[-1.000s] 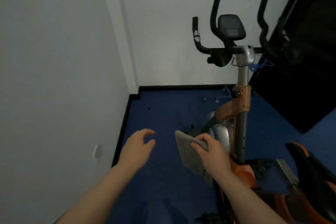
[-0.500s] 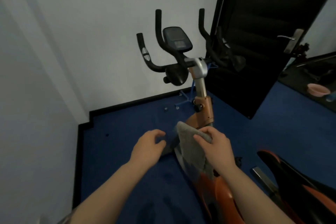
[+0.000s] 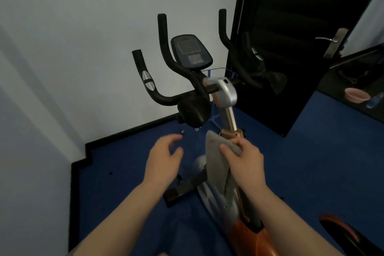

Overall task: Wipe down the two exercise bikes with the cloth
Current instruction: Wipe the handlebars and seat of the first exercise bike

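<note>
While the grey cloth (image 3: pixel 218 164) hangs from my right hand (image 3: pixel 245 164), pinched near its top edge between thumb and curled fingers, I judge that I am at the approach step: cloth in hand, nothing being wiped yet. My left hand (image 3: pixel 164 158) is empty, its fingers loosely bent and holding nothing, hovering just beside the cloth over the blue floor (image 3: pixel 124 183). One exercise bike (image 3: pixel 225 97) stands straight ahead of me, its black handlebars (image 3: pixel 166 64) and console (image 3: pixel 191 51) well above both hands, its copper-and-silver stem (image 3: pixel 228 116) rising just behind the top of the cloth; whether the cloth touches that stem I cannot tell, as the fold hides the contact. The cloth's lower part drapes down in front of the bike's lower frame (image 3: pixel 247 235), which passes under my right forearm. I see a dark, orange-edged shape (image 3: pixel 342 233) at lower right, perhaps a saddle or part of the second bike; too little shows to say. My next move, as I read it, calls for raising the right hand to lay the cloth flat against the stem or the handlebars, with the left hand free to steady the bike or spread the cloth, since a bunched fold would wipe poorly
</note>
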### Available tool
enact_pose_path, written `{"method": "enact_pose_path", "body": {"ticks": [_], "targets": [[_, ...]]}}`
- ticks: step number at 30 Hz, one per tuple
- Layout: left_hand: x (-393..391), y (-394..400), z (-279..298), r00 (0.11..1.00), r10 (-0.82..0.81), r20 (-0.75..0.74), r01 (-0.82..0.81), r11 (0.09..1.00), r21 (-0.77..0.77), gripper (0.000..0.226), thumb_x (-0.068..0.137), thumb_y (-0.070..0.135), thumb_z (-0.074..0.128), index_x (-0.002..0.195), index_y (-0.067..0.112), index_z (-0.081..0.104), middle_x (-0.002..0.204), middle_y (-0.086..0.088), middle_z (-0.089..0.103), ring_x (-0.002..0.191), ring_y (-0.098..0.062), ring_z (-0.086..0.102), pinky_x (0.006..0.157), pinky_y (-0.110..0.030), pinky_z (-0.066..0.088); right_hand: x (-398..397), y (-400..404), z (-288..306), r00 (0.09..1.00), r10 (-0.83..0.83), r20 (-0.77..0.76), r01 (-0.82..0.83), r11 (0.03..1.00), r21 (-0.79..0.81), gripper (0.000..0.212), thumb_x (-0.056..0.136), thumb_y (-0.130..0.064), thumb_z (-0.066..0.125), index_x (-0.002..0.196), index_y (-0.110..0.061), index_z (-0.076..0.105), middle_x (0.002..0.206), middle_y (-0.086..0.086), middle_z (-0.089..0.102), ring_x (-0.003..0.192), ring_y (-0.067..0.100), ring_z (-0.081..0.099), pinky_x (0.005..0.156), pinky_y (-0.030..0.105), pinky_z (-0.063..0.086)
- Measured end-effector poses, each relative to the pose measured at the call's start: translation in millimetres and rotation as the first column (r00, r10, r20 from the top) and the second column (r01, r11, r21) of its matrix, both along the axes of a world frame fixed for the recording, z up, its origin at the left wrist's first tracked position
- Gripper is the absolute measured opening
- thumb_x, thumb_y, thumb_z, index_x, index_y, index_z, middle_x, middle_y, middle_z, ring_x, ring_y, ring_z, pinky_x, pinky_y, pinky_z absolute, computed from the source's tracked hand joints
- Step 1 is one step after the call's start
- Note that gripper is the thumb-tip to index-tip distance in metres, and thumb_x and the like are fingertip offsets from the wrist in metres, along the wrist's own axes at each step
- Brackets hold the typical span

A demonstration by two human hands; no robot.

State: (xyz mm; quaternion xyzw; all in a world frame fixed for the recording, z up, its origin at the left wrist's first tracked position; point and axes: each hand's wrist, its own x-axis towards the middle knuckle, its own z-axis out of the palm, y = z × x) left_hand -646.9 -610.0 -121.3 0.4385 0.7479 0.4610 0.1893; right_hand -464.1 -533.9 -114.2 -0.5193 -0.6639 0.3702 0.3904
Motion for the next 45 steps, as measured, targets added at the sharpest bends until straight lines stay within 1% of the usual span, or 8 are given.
{"method": "enact_pose_path", "body": {"ticks": [4, 11, 19, 26, 29, 34, 38, 45], "targets": [[-28.1, 38.8, 21.2, 1.0, 0.019, -0.009, -0.017, 0.983, 0.183, 0.035, 0.095, 0.014, 0.057, 0.127, 0.028, 0.058, 0.123, 0.013, 0.054, 0.115, -0.002, 0.05, 0.096, -0.02, 0.038, -42.7, 26.5, -0.2, 0.953, -0.255, -0.167, 0.232, 0.962, -0.145, 0.014, 0.092, -0.033, 0.062, 0.095, -0.02, 0.059, 0.089, -0.001, 0.064, 0.084, 0.014, 0.062, 0.072, 0.03, 0.05], [-63.5, 74.6, 5.4, 0.992, -0.127, 0.02, 0.121, 0.974, 0.193, 0.034, 0.099, 0.027, 0.053, 0.132, 0.028, 0.053, 0.127, 0.013, 0.056, 0.118, -0.001, 0.051, 0.101, -0.024, 0.041, -115.0, 32.7, -5.7, 0.882, -0.344, -0.323, 0.245, 0.919, -0.31, 0.008, 0.096, -0.026, 0.058, 0.094, -0.021, 0.052, 0.083, -0.004, 0.061, 0.074, 0.006, 0.059, 0.066, 0.022, 0.046], [-53.3, 87.4, -3.1, 0.931, -0.231, 0.282, 0.166, 0.957, 0.236, 0.031, 0.103, 0.035, 0.037, 0.114, 0.028, 0.065, 0.108, 0.014, 0.067, 0.103, 0.003, 0.06, 0.087, -0.012, 0.044, -109.5, 20.9, 9.5, 0.952, -0.283, -0.117, 0.301, 0.937, 0.179, 0.016, 0.092, -0.019, 0.065, 0.087, -0.03, 0.054, 0.086, -0.017, 0.052, 0.085, -0.009, 0.051, 0.073, 0.001, 0.036], [-52.9, 88.6, 4.5, 0.944, -0.199, 0.262, 0.15, 0.969, 0.195, 0.022, 0.097, 0.041, 0.048, 0.098, 0.031, 0.068, 0.092, 0.017, 0.069, 0.087, 0.006, 0.062, 0.072, -0.005, 0.042, -114.5, 51.9, 12.6, 0.998, 0.036, 0.06, -0.048, 0.976, 0.211, 0.021, 0.094, -0.02, 0.063, 0.115, -0.019, 0.067, 0.109, -0.008, 0.066, 0.102, -0.002, 0.057, 0.09, 0.009, 0.043], [-51.9, 90.5, 3.1, 0.949, -0.173, 0.264, 0.121, 0.972, 0.202, 0.021, 0.099, 0.03, 0.05, 0.109, 0.024, 0.068, 0.098, 0.016, 0.07, 0.092, 0.008, 0.062, 0.074, -0.003, 0.042, -99.0, 56.0, 8.3, 0.982, 0.131, 0.139, -0.17, 0.929, 0.329, 0.025, 0.088, -0.014, 0.069, 0.112, -0.019, 0.071, 0.107, -0.007, 0.07, 0.104, 0.007, 0.059, 0.093, 0.028, 0.049], [-43.0, 91.7, 0.4, 0.96, -0.08, 0.267, 0.019, 0.974, 0.224, 0.02, 0.1, 0.028, 0.05, 0.107, 0.027, 0.068, 0.096, 0.02, 0.07, 0.093, 0.005, 0.063, 0.075, -0.005, 0.043, -108.6, 88.1, 25.0, 0.888, -0.015, 0.46, -0.307, 0.724, 0.618, 0.017, 0.084, -0.013, 0.07, 0.1, -0.017, 0.076, 0.085, -0.004, 0.072, 0.085, 0.021, 0.062, 0.077, 0.034, 0.041], [-40.5, 90.5, 0.1, 0.965, -0.079, 0.252, 0.019, 0.973, 0.231, 0.02, 0.1, 0.027, 0.049, 0.101, 0.025, 0.069, 0.093, 0.017, 0.07, 0.089, 0.004, 0.063, 0.074, -0.005, 0.043, -102.4, 75.4, 6.7, 0.922, 0.128, 0.366, -0.325, 0.77, 0.549, 0.027, 0.085, -0.012, 0.064, 0.111, -0.017, 0.071, 0.103, -0.004, 0.07, 0.099, 0.015, 0.062, 0.094, 0.031, 0.037], [-38.6, 91.8, -3.6, 0.964, -0.059, 0.258, -0.003, 0.972, 0.234, 0.025, 0.101, 0.03, 0.047, 0.102, 0.021, 0.07, 0.09, 0.014, 0.071, 0.087, 0.001, 0.064, 0.073, -0.009, 0.045, -84.4, 95.1, -0.3, 0.813, 0.152, 0.562, -0.51, 0.651, 0.562, 0.04, 0.091, -0.027, 0.054, 0.13, -0.027, 0.061, 0.125, -0.003, 0.061, 0.125, 0.019, 0.05, 0.115, 0.052, 0.024]]}}
